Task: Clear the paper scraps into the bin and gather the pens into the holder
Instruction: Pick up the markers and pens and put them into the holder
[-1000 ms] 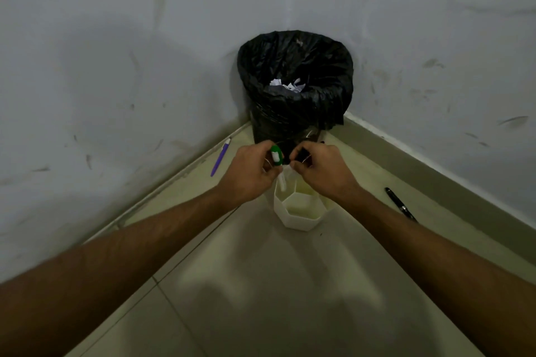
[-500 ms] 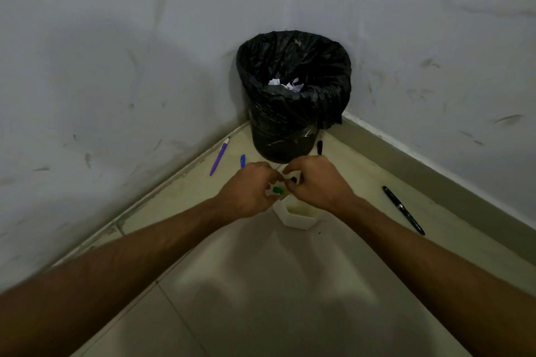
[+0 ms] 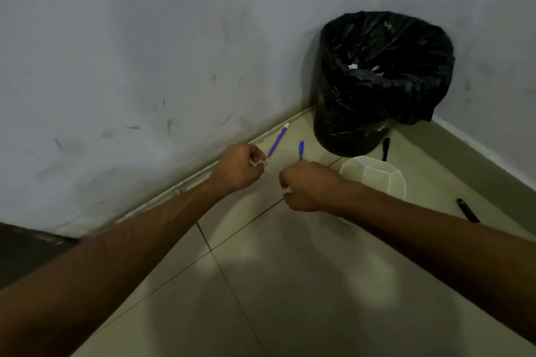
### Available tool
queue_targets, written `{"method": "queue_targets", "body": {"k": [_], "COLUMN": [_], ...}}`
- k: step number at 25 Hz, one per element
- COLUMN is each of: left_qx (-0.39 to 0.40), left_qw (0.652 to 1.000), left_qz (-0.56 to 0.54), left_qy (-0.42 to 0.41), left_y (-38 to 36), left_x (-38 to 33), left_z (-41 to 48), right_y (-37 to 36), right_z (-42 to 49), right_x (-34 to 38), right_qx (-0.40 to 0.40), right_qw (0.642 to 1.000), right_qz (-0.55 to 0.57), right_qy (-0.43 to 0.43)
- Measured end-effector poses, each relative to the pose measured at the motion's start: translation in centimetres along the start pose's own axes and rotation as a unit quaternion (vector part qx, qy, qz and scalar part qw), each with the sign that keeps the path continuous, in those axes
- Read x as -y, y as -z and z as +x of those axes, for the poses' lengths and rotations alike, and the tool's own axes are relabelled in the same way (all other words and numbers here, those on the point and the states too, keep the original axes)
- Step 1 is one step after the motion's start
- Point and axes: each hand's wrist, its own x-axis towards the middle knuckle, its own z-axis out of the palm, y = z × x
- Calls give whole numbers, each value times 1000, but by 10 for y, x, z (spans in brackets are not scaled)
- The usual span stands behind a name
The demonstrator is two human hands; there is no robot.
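A purple pen (image 3: 278,140) lies along the foot of the left wall. My left hand (image 3: 239,168) is curled, and its fingertips pinch the pen's near end. A short blue pen (image 3: 301,149) lies on the floor just beyond my right hand (image 3: 307,187), which is a closed fist; its lower end disappears behind the knuckles. A small pale bit shows at each hand's fingertips, too blurred to identify. The white pen holder (image 3: 374,175) stands right of my right hand. The black-lined bin (image 3: 383,87) sits in the corner with white paper scraps (image 3: 364,68) inside.
One black pen (image 3: 385,148) lies between the bin and the holder. Another black pen (image 3: 467,210) lies on the tiles at the right, by the skirting. Walls close the left and back sides. A dark strip (image 3: 26,252) shows at the far left.
Both hands left the holder and moved left toward the purple and blue pens. The green pen is no longer in my left hand. The view swung left, so the bin now sits at the right.
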Motion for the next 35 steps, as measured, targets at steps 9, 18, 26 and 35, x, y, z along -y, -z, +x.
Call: {"method": "queue_targets", "body": {"k": [9, 18, 26, 35], "left_qx": [-27, -20, 5, 14], "left_qw": [998, 1000, 986, 993], "left_qz": [-35, 10, 146, 96], "left_qy": [43, 21, -75, -64], "left_y": [-23, -41, -61, -36], "left_x": [15, 11, -12, -44], "left_z": [39, 93, 114, 72], "right_y": [-55, -57, -34, -36], "right_z": [106, 79, -34, -104], "right_x": [-29, -16, -8, -40], "right_qx": [-35, 29, 67, -38], "right_qw": [975, 936, 945, 919], "right_qz": [73, 272, 295, 366], "right_qy": [-206, -223, -121, -142]}}
